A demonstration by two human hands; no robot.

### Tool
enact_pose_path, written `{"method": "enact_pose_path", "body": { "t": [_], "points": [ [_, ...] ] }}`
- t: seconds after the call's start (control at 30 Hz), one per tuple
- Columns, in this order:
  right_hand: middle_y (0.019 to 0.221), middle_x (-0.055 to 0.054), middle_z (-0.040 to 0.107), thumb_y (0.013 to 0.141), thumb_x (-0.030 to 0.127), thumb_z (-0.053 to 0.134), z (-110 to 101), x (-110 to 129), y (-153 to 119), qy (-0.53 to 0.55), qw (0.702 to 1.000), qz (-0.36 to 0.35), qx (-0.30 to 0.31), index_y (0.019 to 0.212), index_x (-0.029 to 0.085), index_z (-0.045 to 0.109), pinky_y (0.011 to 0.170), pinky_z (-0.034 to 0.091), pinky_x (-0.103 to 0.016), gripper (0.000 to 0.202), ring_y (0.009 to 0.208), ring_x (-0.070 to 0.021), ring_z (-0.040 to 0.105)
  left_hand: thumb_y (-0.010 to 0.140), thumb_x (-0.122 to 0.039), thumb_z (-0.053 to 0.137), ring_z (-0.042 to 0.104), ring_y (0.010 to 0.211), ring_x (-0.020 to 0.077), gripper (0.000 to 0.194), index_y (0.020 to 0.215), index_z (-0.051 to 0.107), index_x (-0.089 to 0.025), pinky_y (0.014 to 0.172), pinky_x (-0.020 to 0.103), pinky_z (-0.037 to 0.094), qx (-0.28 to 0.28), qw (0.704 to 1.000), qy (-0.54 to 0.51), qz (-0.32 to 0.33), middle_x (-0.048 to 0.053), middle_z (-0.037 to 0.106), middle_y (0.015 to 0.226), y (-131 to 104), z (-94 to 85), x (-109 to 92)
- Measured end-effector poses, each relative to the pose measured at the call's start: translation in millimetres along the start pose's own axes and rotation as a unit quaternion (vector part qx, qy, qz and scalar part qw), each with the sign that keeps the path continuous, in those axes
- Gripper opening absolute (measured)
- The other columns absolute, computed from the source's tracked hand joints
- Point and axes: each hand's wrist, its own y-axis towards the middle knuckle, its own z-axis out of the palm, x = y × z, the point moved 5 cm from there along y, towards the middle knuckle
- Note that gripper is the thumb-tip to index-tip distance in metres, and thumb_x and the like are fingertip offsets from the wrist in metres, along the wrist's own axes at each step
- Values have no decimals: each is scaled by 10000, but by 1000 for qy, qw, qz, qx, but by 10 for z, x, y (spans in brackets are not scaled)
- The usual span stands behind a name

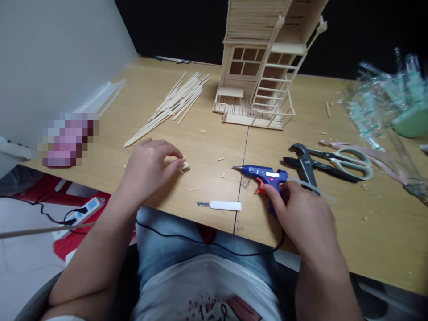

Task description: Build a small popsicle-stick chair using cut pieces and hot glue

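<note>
My left hand (152, 165) pinches a small piece built from short wooden sticks (185, 166), held just at the tabletop. Fingers of my right hand (297, 207) are closed around the handle of a blue hot glue gun (264, 172), which lies on its side with its nozzle to the left. A red light glows on its body, and a clear glue stick (309, 187) sticks out of its rear. Between the hands, nearer the table's front edge, lies a white-handled craft knife (224, 205) with its blade to the left.
A stick-built model house (249, 76) stands at the back. Loose wooden sticks (180, 100) lie left of it. Black pliers (305, 167) and scissors (352, 162) rest at right, before clear plastic packaging (371, 102). The glue gun's black cord (214, 244) crosses my lap toward a power strip (82, 214).
</note>
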Motion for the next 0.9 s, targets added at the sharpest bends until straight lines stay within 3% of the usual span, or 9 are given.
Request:
{"method": "enact_pose_path", "body": {
  "t": [0.13,0.23,0.33,0.47,0.57,0.7,0.9],
  "points": [
    [735,-116,695,959,697,495,-284,139,25,-15,998,-32,-57,969,185,687,548,276,-331,547,633,-272,605,897,-392,615,680,858,233,211,813,718,-228,864,393,454,-10,1000,-1,0,55,782,894,-12,-1,7],
    [825,-105,716,972,571,585,-531,515,118,49,984,-157,-72,983,193,694,614,371,-343,394,722,-255,632,900,-385,614,679,865,234,202,828,721,-228,871,399,454,-12,1000,1,-1,55,779,903,-16,11,15],
    [893,-107,730,931,422,705,-625,972,271,93,959,-267,-19,946,192,722,727,442,-362,232,827,-267,656,901,-379,611,680,877,237,194,846,726,-233,878,404,457,-13,1000,3,0,55,781,922,-20,26,28],
    [968,-108,750,932,281,706,-424,1467,490,151,923,-346,73,1060,157,749,777,457,-353,184,890,-265,678,896,-366,617,681,876,246,190,845,732,-223,875,408,463,-15,1000,-2,3,60,784,918,-23,31,37],
    [984,-110,765,914,226,700,-137,1679,620,212,910,-337,113,1156,135,737,786,463,-331,262,879,-240,689,893,-353,613,682,884,250,187,860,737,-217,872,408,468,-12,1000,-2,2,67,783,924,-26,27,37],
    [970,-93,777,896,208,706,132,1816,678,274,904,-298,138,1097,141,756,765,459,-288,218,841,-191,682,888,-349,604,686,889,251,189,856,739,-220,874,405,474,-16,1000,0,3,66,781,919,-31,16,36],
    [944,-78,778,912,236,692,147,1879,657,302,898,-292,128,1017,152,772,720,431,-265,156,811,-169,659,896,-354,601,689,909,256,196,863,740,-220,872,403,480,-17,1000,4,9,67,781,934,-27,38,56]
  ]
}}
